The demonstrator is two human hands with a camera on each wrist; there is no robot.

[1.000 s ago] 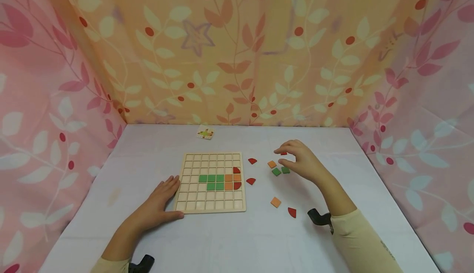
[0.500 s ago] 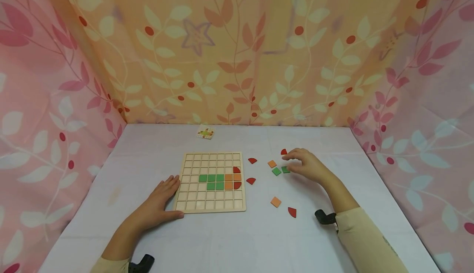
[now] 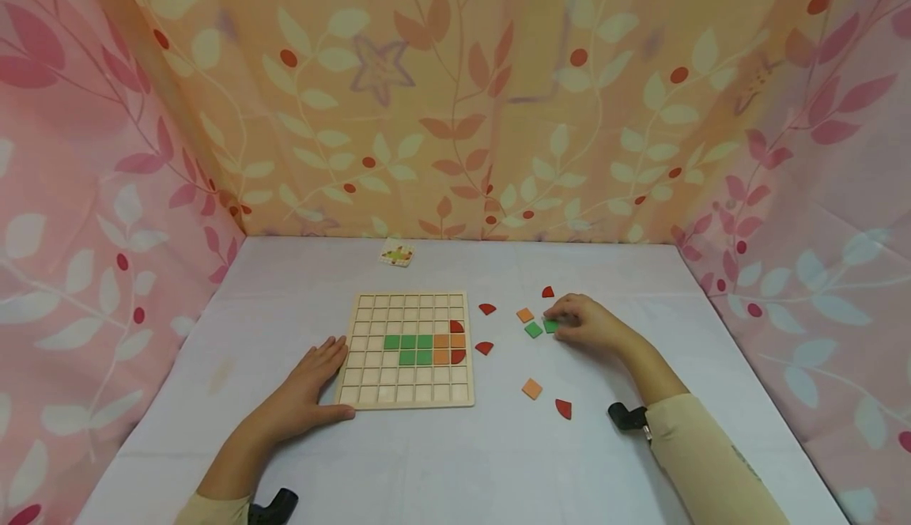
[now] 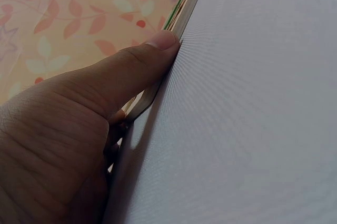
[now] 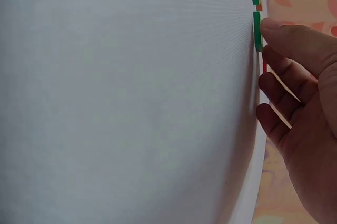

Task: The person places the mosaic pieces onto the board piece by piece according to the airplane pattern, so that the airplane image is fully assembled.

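In the head view, a wooden grid board lies on the table with green, orange and red pieces in its cells. My left hand rests at the board's lower left corner, fingers straight along its left side. The thumb touches the front edge in the left wrist view. My right hand pinches a green square tile at the table surface, right of the board. In the right wrist view the thumb lies against this green tile, the other fingers curled behind it.
Close by lie another green tile, an orange tile and a red quarter-round piece. More red pieces and an orange tile are scattered right of the board. A small pattern card lies at the back. Patterned cloth walls surround the table.
My right hand has drawn back from the far red piece and come down to the green tile, its thumb and fingers closing in on it. The left hand stays at the board.
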